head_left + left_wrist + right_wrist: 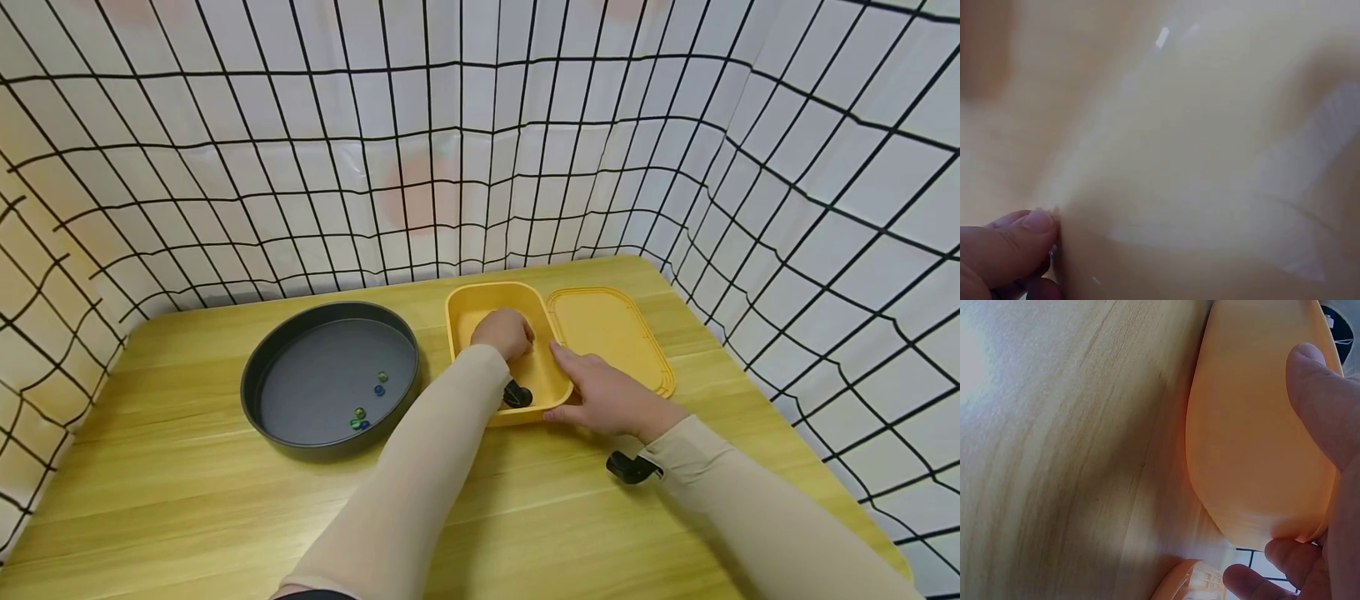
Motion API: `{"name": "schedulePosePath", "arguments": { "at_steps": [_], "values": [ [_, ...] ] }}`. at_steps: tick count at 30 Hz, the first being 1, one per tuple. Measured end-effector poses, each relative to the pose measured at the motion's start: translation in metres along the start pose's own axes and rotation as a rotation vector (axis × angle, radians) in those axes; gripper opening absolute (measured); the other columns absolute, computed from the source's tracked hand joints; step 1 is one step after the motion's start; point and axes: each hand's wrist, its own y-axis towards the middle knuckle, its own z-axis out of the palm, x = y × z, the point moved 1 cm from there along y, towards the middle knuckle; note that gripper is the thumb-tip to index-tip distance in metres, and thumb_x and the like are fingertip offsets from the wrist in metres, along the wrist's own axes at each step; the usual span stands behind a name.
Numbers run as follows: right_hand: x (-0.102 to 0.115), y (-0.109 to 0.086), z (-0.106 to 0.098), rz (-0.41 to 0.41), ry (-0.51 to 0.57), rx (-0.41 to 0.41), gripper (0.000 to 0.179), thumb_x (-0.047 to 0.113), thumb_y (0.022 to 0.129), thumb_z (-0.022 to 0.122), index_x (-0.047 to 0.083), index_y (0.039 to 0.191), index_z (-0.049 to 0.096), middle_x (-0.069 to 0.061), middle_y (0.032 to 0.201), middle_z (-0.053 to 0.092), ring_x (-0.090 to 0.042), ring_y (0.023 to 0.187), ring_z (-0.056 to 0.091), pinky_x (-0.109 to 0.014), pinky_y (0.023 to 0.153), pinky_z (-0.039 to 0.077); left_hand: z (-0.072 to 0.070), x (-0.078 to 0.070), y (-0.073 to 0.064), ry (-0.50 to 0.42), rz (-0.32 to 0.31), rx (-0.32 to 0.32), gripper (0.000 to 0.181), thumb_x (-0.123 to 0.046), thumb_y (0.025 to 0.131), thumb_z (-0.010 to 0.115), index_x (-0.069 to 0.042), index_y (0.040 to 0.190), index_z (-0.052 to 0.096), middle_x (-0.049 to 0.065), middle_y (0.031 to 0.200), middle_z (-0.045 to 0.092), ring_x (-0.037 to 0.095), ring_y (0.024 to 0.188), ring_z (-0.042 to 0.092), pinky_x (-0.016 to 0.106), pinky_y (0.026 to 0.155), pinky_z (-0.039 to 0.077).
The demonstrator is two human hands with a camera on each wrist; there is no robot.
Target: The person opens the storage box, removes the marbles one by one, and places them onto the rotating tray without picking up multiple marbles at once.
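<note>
My left hand [504, 333] reaches down into the yellow plastic container [465, 292], its fingers curled. In the left wrist view its thumb and fingers [1025, 234] pinch together close to the container's pale inner wall; a small glassy glint, like a marble [1052, 251], shows between them, mostly hidden. My right hand [603, 392] grips the container's near right corner from outside. In the right wrist view its thumb [1310, 381] lies on one outer wall, with fingers around the corner. Several green and blue glass marbles [380, 390] lie in the round dark grey pan [300, 375] left of the container.
A flat yellow lid [607, 325] lies on the wooden table [187, 500] right of the container, partly behind my right hand. Black wire grid [337, 167] stands along the back and both sides. Black wrist cameras [630, 468] hang below my wrists.
</note>
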Motion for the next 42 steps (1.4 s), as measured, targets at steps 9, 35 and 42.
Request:
{"name": "schedulePosePath", "arguments": {
  "at_steps": [9,35,42],
  "values": [
    [0.004,0.002,0.000,-0.003,0.009,0.002,0.114,0.057,0.090,0.079,-0.003,0.166,0.019,-0.023,0.165,0.040,-0.042,0.143,0.050,-0.057,0.120,0.041,-0.027,0.000,-0.018,-0.139,0.018,0.001,0.025,-0.029,0.105,0.068,-0.019,0.126,0.077,-0.003,0.129,0.075,0.016,0.113,0.069,0.033,0.100,0.056],
    [0.001,0.003,0.000,-0.005,0.019,0.003,0.114,0.058,0.091,0.077,-0.005,0.166,0.019,-0.027,0.165,0.040,-0.043,0.144,0.049,-0.058,0.121,0.040,-0.122,0.080,-0.094,-0.204,0.058,-0.152,0.021,-0.030,0.105,0.067,-0.014,0.116,0.076,0.003,0.113,0.073,0.022,0.102,0.066,0.041,0.090,0.057],
    [0.003,0.002,-0.001,-0.003,0.024,0.006,0.115,0.061,0.092,0.075,-0.006,0.166,0.018,-0.027,0.166,0.036,-0.046,0.146,0.046,-0.061,0.121,0.038,-0.126,0.120,-0.115,-0.197,0.027,-0.138,0.029,-0.029,0.106,0.066,-0.011,0.126,0.074,0.006,0.119,0.073,0.026,0.106,0.068,0.042,0.092,0.057]
  ]
}}
